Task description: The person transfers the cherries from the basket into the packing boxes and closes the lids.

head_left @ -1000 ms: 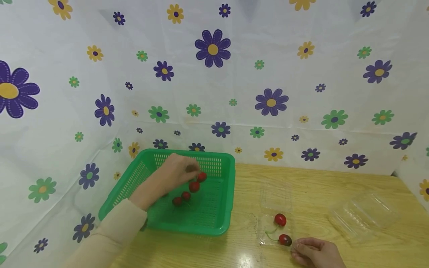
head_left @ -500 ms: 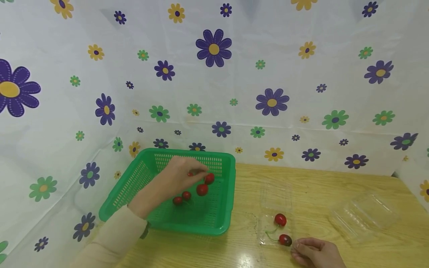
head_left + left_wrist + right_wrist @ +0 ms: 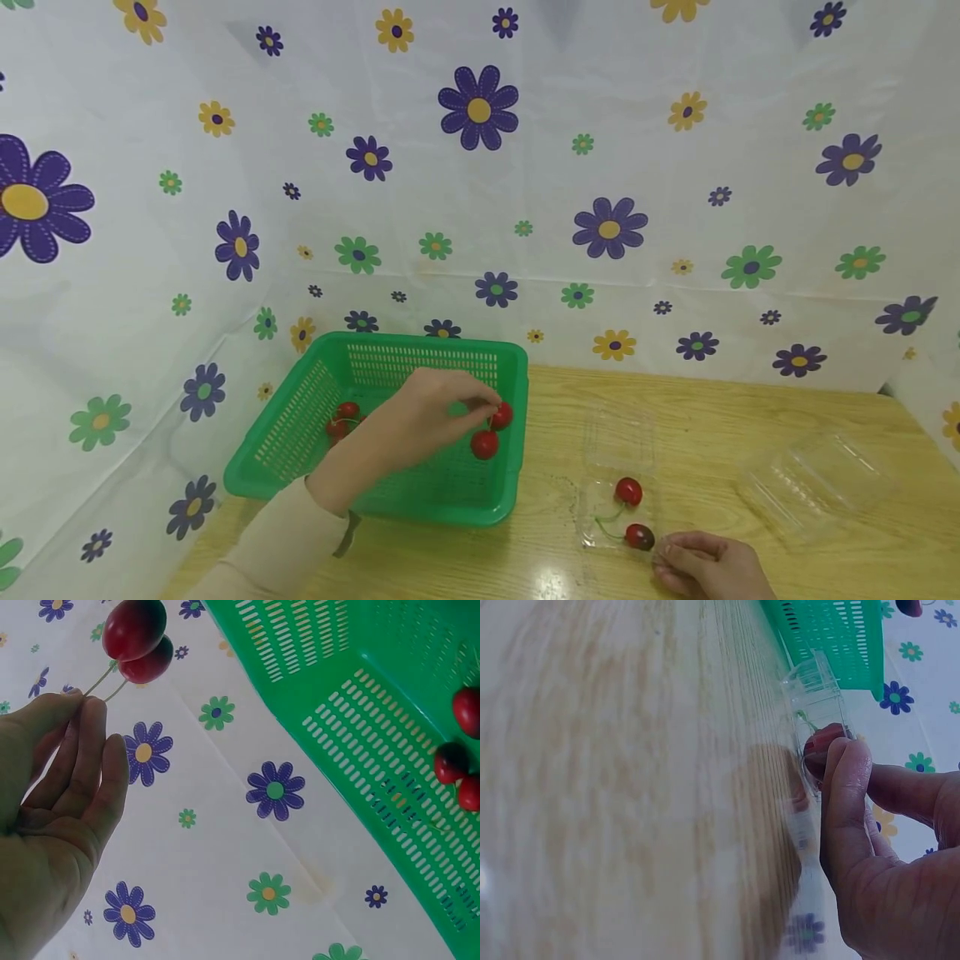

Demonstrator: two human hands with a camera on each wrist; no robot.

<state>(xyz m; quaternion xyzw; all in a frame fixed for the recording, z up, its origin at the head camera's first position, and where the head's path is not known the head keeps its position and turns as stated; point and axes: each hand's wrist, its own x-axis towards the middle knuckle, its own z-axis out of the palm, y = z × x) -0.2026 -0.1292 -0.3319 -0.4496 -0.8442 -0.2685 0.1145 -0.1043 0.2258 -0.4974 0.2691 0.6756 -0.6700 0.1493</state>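
My left hand (image 3: pixel 435 412) pinches the stems of two red cherries (image 3: pixel 135 631), which hang from the fingertips over the right side of the green basket (image 3: pixel 521 433). More cherries (image 3: pixel 347 410) lie at the basket's left, partly hidden behind the left forearm. On the table, a clear plastic clamshell box (image 3: pixel 618 442) lies with its lid folded back. Two cherries with green stems sit in its near half, the closer one a dark red cherry (image 3: pixel 640 537). My right hand (image 3: pixel 708 567) pinches the near right corner of this box between thumb and fingers.
Another clear plastic container (image 3: pixel 817 483) stands on the wooden table (image 3: pixel 697 433) to the right. A white sheet with printed flowers (image 3: pixel 540 175) hangs behind the table and along its sides.
The left hand has moved right across the basket with its two cherries, uncovering cherries at the basket's left. The right hand and the box have stayed in place.
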